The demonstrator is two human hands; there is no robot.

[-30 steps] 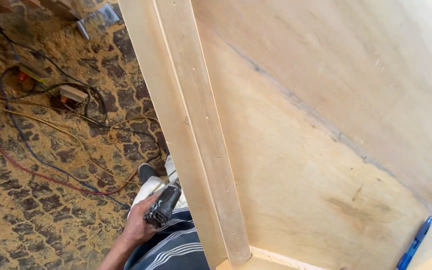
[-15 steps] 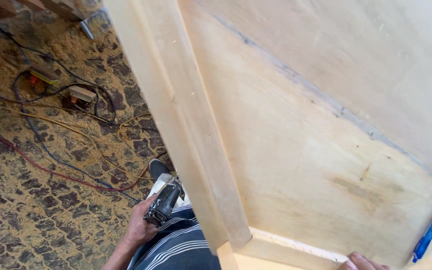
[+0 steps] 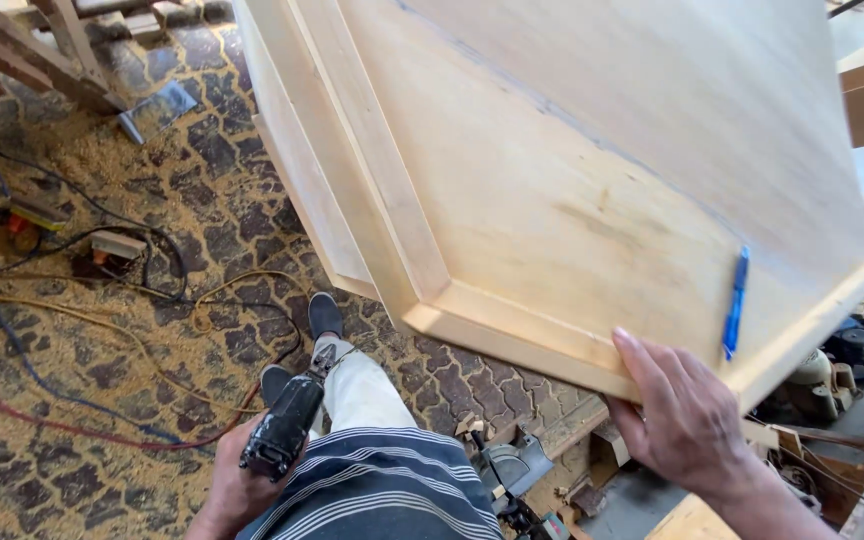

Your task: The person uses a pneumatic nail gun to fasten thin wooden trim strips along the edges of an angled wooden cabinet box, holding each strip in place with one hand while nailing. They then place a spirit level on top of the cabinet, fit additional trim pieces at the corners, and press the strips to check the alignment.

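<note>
A: What's nearest?
B: The left hand (image 3: 237, 480), fingers wrapped around a black power tool (image 3: 282, 425) down by the hip.
A: And the right hand (image 3: 687, 420)?
B: Fingers together, clamped on the near edge of the wooden panel (image 3: 572, 180), beside its corner.
A: Farther out?
B: A blue pen (image 3: 735, 303) lies on the panel; cables (image 3: 82, 320) trail across the sawdusty floor.
</note>
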